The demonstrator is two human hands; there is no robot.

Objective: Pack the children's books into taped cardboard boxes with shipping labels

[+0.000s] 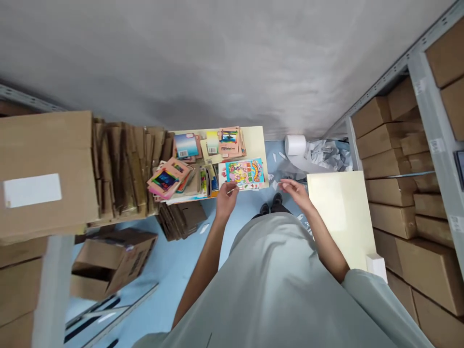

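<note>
My left hand (227, 197) is at the front edge of the cream table (255, 140), by the lower left corner of a colourful blue-edged book (244, 172). Its fingers are curled together, and whatever they hold, if anything, is too small to make out. Over the floor to the right of that table is my right hand (294, 192), its fingers pointing left and slightly apart, with nothing visible in them. Further left on the table lie a pink-covered book (168, 179), a blue-and-white book (186, 146) and a stack with a dark picture on top (230, 140).
Flattened cartons (126, 164) stand in a row at the left. An open cardboard box (112, 261) sits on the floor. A white roll (295, 145) and crumpled paper (328, 154) lie beyond a second cream table (337, 212). Boxes fill the right shelf (427, 130).
</note>
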